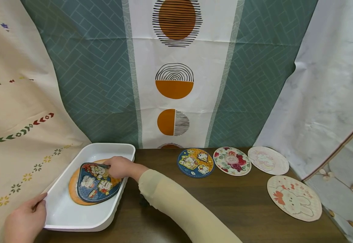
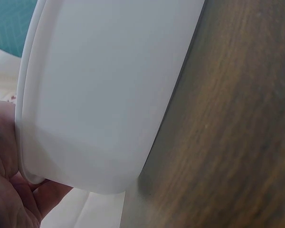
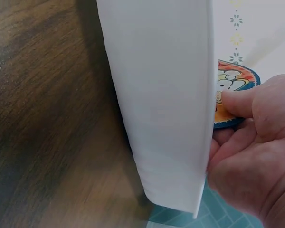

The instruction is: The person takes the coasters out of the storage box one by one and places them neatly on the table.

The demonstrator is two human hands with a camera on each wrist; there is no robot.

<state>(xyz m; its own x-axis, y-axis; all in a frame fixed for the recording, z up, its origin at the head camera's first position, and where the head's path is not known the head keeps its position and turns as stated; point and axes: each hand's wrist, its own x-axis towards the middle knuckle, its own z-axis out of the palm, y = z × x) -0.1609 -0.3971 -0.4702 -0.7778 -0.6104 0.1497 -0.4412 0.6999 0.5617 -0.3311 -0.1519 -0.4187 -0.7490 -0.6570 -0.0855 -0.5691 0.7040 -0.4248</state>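
Note:
A white plastic tub stands at the left of the dark wooden table. My left hand grips its near left corner, the thumb on the rim and fingers under it in the left wrist view. Inside the tub, my right hand pinches the far edge of a round blue and orange mat printed with cartoon figures. That mat is bent and tilted. Partly covered beneath it lies an orange round mat. The right wrist view shows the thumb on the printed face of the pinched mat.
Along the table's back right lie a blue and yellow cartoon mat, a floral mat and a pale unicorn mat. A bunny mat lies nearer, at the right. Patterned cloths hang behind and at both sides.

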